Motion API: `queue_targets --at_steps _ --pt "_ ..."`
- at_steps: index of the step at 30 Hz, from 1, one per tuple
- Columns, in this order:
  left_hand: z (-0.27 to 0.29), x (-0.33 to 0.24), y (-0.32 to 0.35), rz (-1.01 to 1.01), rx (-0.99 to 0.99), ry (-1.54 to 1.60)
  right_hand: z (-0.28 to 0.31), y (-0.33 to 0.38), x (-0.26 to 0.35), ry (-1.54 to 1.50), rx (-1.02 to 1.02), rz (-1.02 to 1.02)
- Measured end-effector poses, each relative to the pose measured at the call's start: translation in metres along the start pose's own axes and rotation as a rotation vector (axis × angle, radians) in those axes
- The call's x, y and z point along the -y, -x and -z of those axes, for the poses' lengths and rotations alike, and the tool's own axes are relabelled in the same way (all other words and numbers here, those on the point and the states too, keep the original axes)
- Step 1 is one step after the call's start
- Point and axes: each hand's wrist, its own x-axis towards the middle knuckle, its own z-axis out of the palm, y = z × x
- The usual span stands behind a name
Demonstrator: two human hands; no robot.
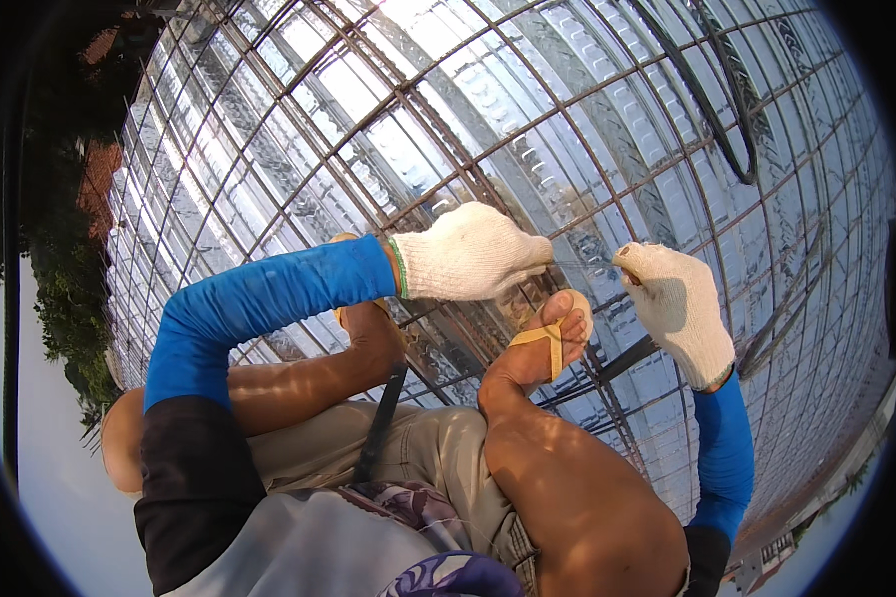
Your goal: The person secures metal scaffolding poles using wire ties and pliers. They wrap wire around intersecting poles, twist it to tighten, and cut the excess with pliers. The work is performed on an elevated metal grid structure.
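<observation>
My left hand, in a white knitted glove, is closed with its fingertips pointing right. Several thin wires stretch from it across to my right hand, gloved alike and closed around their other end. The right glove has a hole at a fingertip. Both hands are just above a rusty steel bar mesh, close to my foot in a yellow sandal. The finger pads of my left hand are hidden.
Shiny ribbed metal decking lies beneath the mesh. A black cable loops over it at the upper right. My other foot rests on the mesh at the left. Trees stand beyond the left edge, and buildings at the lower right.
</observation>
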Motion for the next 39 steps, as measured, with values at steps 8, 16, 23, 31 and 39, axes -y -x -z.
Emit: queue_targets --at_steps 8,16,23,31,39 --pt "-0.021 0.024 0.024 -0.091 0.135 -0.29 0.019 -0.023 0.031 -0.149 0.401 0.044" --pt "-0.04 0.006 0.045 0.257 -0.297 0.179 0.073 -0.113 0.042 -0.044 0.524 0.166" --pt "-0.05 0.027 0.049 0.427 -0.294 0.253 0.048 -0.163 0.052 0.388 0.534 0.578" --pt "-0.042 0.032 0.057 0.23 -0.245 0.063 0.053 -0.198 0.048 -0.134 0.921 -0.058" --pt "-0.004 0.041 0.063 0.304 -0.231 0.101 0.039 -0.22 0.057 -0.448 0.707 -0.599"
